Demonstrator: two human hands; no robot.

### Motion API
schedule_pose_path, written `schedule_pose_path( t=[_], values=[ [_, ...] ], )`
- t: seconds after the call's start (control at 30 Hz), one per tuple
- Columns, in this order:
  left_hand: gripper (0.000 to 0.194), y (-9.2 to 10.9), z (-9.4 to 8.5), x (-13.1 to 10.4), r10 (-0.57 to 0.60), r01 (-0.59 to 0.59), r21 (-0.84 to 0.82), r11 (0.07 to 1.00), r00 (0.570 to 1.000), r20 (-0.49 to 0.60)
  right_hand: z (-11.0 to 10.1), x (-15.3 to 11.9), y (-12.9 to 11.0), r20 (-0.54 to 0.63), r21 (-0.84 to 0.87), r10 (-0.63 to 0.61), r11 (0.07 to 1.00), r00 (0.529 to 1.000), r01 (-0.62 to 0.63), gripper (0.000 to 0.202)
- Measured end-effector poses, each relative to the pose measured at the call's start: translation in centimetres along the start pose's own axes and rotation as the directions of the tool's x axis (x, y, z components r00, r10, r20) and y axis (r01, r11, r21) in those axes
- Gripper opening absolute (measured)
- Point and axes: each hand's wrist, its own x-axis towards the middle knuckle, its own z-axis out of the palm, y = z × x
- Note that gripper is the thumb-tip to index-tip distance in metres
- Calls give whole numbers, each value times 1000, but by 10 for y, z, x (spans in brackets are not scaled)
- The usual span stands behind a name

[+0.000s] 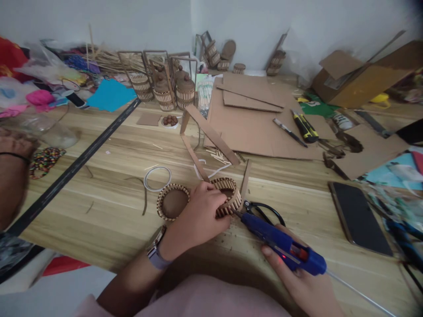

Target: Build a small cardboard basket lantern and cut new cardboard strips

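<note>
My left hand [201,213] is closed on the near left side of a small round basket [234,200] made of short sticks and brown card. My right hand [297,277] grips a blue glue gun [280,242], its nozzle close to the basket's right side. A brown card strip [194,158] rises from behind the basket, bent like a handle, and another strip [245,178] stands at its right. Left of my left hand lies a second round stick-edged piece [173,201]. Black scissors [267,211] lie partly behind the glue gun.
Finished small baskets [164,94] stand at the back. Cardboard sheets [257,127] hold a utility knife [304,125] and a pen [290,132]. A phone [360,218] lies at right, a white tape ring [157,178] at left. Another person's arm [13,176] rests at far left.
</note>
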Motion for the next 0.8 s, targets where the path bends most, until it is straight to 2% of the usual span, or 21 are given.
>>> schedule_pose_path(
  t=[0.8],
  values=[
    [18, 1, -1, -1, 5, -5, 1, 1000, 1000, -11, 2, -4, 5, -46, -17, -12, 1000, 999, 11, 30]
  ],
)
